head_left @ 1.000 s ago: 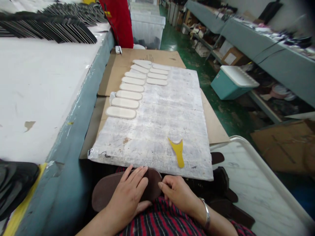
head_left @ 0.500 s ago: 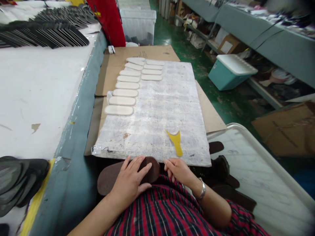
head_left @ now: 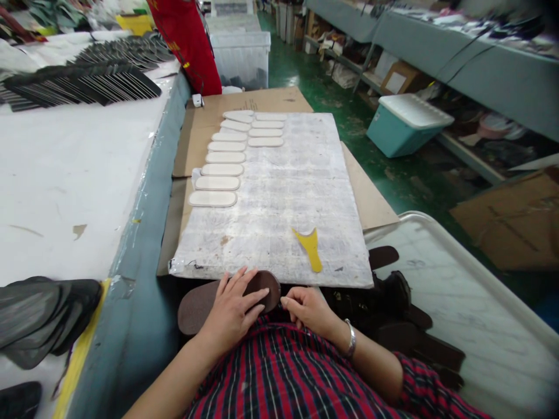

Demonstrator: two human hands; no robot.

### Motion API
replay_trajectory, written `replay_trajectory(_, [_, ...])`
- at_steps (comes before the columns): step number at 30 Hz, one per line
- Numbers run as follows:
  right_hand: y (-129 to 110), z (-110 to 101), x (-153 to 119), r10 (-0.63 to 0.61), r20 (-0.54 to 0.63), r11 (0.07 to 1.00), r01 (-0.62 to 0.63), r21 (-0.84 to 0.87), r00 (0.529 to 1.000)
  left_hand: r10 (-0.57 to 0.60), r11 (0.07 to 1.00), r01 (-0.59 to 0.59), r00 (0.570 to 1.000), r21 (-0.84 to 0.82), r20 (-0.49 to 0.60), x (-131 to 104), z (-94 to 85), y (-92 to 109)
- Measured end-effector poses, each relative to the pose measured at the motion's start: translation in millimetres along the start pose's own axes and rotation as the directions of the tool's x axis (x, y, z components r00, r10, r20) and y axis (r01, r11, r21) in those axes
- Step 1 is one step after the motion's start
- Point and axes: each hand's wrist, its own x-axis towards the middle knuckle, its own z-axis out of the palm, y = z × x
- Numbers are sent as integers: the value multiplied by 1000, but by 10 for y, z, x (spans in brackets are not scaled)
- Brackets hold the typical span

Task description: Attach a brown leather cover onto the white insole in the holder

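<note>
A brown shoe insole point(head_left: 198, 308) lies across the lap, just below the near edge of the board. My left hand point(head_left: 236, 305) rests flat on its right half, with fingers spread over the surface. At the insole's rounded right end, my right hand point(head_left: 308, 311) is closed in a pinch, its fingertips by the rim. Whatever it may hold is hidden. On the whitish board point(head_left: 271, 227) in front lie a yellow Y-shaped piece point(head_left: 311, 250) and several pale oblong pads point(head_left: 213, 199) in two columns.
Dark insoles point(head_left: 43, 317) are piled on the white table point(head_left: 65, 174) at left, with rows of black pieces point(head_left: 82, 84) farther back. To the right stands a pale tray point(head_left: 471, 291) with brown soles. A teal bin point(head_left: 395, 128) sits on the green floor.
My right hand has come slightly left, closer to the insole's rounded end. My left hand stays on the insole. The view has shifted a little.
</note>
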Motion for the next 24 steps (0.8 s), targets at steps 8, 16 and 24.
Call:
replay_trajectory(8, [-93, 73, 71, 60, -12, 998, -61, -28, 998, 20, 997, -32, 985, -65, -169, -59, -51, 187])
replay_trajectory(16, [-60, 39, 120, 93, 54, 995, -94, 12, 994, 151, 987, -136, 965, 83, -215, -347, 124, 260])
replay_trajectory(24, [-67, 41, 166, -38, -106, 975, 14, -223, 994, 168, 980, -131, 943, 147, -286, -302, 226, 275])
